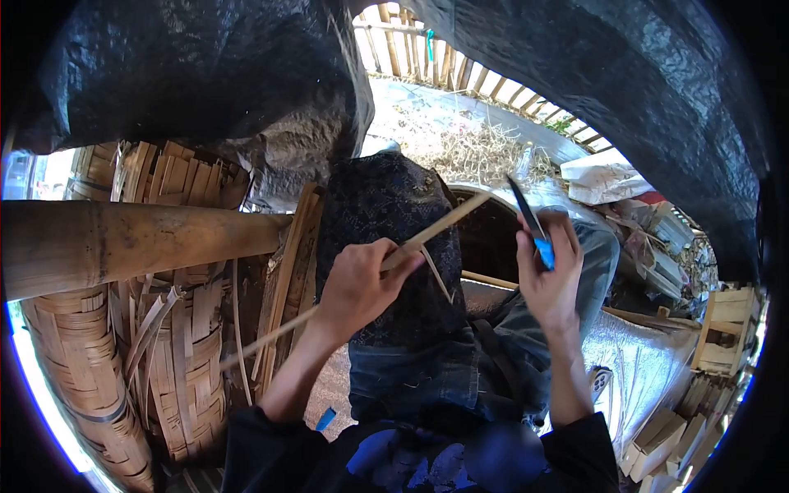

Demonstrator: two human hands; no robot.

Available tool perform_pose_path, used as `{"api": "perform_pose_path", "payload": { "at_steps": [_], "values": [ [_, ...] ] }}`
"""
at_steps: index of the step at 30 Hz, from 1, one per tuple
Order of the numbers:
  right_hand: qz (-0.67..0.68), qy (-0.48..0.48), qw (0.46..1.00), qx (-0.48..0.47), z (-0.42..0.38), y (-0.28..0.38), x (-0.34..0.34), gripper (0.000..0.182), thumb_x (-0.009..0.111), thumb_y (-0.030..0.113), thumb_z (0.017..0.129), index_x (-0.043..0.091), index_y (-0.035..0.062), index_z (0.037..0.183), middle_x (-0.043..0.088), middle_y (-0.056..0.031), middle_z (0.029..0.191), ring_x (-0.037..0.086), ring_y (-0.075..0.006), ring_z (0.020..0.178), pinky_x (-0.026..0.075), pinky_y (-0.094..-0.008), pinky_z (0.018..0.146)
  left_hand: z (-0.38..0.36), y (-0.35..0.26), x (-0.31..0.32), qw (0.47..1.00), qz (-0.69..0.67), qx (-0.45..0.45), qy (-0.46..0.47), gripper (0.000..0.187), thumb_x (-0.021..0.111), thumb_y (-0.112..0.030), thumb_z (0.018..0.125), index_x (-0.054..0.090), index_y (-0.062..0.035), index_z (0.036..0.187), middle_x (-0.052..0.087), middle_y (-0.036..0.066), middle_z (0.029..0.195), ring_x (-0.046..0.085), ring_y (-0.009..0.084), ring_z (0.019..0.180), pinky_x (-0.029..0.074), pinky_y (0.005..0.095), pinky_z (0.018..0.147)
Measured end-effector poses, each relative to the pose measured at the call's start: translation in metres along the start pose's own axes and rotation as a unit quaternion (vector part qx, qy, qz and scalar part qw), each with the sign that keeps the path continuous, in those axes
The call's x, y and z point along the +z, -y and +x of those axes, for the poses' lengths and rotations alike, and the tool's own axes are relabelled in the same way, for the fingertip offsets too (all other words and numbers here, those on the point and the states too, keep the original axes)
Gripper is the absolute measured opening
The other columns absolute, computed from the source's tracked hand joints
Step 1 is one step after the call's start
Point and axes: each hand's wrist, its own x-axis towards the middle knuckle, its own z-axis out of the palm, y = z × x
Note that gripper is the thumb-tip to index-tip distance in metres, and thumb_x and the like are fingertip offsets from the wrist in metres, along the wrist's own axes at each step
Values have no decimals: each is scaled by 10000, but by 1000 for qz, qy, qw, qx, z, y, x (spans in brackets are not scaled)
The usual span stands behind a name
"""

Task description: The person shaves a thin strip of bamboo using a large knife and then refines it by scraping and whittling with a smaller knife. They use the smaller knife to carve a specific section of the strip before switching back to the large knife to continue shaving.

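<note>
My left hand (359, 286) is closed around a long thin bamboo strip (454, 217). The strip slants from the lower left, past my wrist, to a pale end at the upper right. Close to those fingers, a thinner sliver (438, 275) hangs down over a dark patterned cloth (362, 205) on my leg. My right hand (552, 279) grips a knife (525, 204) with a blue handle, its dark blade pointing up and left. A gap separates the blade from the strip's end.
At left, a thick bamboo pole (148, 246) juts in above tall woven baskets (74, 345) of bamboo strips. Dark plastic sheeting (205, 66) hangs overhead. Wooden blocks (657, 440) lie at the lower right. Shavings (468, 140) cover the ground ahead, before a slatted fence (411, 45).
</note>
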Motion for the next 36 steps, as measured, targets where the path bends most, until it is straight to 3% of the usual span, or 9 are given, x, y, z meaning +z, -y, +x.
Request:
{"api": "perform_pose_path", "payload": {
  "at_steps": [5,13,18,21,23,25,28,29,36],
  "values": [
    [-70,172,978,-91,26,-34,-34,322,667,79,802,590,44,1112,603,-109,1034,637,-310,862,533,-374,733,44,-22,-4,988,30,133,69,264,663,-207,859,634,34,754,607,178,609,632,290,551,442,367,510],
    [-177,195,960,-94,13,-72,-114,288,714,157,779,614,78,1037,604,-78,937,645,-265,774,535,-343,671,83,-96,31,946,-16,234,226,297,630,-206,885,632,35,713,566,154,527,565,215,431,412,363,455],
    [-268,180,942,91,-13,-66,-214,162,708,123,773,678,35,905,669,-121,914,637,-295,854,485,-396,781,91,-149,93,916,-71,285,272,344,625,-289,889,628,6,714,535,79,475,524,208,394,441,356,440],
    [-355,95,929,36,-58,-75,-301,176,716,81,762,647,19,912,604,-137,898,579,-288,831,457,-368,773,93,-189,102,901,-1,389,191,386,609,-361,889,634,13,800,587,101,577,580,219,493,488,342,496],
    [-382,105,906,149,-83,-78,-339,217,729,106,768,632,31,948,569,-139,926,573,-282,836,456,-366,763,100,-206,97,897,-31,422,-129,463,599,-412,884,626,49,916,640,172,766,642,230,682,529,333,622],
    [-397,158,882,198,-96,-77,-354,247,740,131,771,622,35,967,555,-131,895,569,-281,834,456,-366,761,104,-200,62,897,-66,390,-196,461,598,-386,894,611,59,1015,649,200,919,651,236,843,525,310,737],
    [-332,195,890,244,-97,-100,-286,322,732,188,787,615,-9,1013,605,-162,887,601,-271,817,472,-378,726,80,-154,24,948,-208,219,-99,308,588,-240,917,611,51,1018,657,156,907,644,193,811,515,287,719],
    [-136,239,885,375,-81,-104,-255,281,719,194,800,635,-31,945,641,-143,767,626,-228,686,485,-361,644,70,-131,27,955,-255,142,-56,251,592,-180,911,609,44,1022,651,146,890,635,161,765,516,277,665],
    [162,347,793,474,5,-138,-82,245,648,261,855,629,25,794,621,-22,652,482,-92,426,365,-242,391,-25,-66,107,852,-478,-107,182,292,540,-247,958,593,10,1085,649,110,1006,640,128,775,497,235,676]
  ]
}}
